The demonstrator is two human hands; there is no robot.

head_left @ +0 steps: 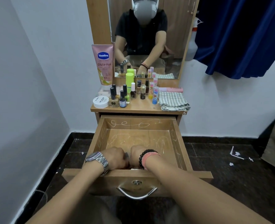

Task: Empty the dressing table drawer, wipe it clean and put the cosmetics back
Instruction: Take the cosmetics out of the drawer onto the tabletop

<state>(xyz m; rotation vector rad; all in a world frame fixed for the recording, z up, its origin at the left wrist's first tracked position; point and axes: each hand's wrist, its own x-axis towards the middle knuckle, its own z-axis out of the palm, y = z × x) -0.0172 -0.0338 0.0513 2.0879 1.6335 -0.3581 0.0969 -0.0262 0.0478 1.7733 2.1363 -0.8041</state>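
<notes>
Drawer (138,126): light brown wood, white chalk-like scribbles inside. Lotion tube (103,63): pink, blue logo. Folded cloth (174,101): grey and white stripes. Tall bottle (129,80): lime green. Round jar (100,102): white. Curtain (240,36): dark blue. Floor (230,172): black.

A bedroom corner in a home: a small wooden dressing table (138,109) with an upright mirror (148,38) stands against a white wall, nail-polish bottles (125,96) and a pink Vaseline lotion tube (103,65) crowding its top's left edge, a dark blue curtain (240,36) hanging right, above dark tiled floor (230,167).
</notes>
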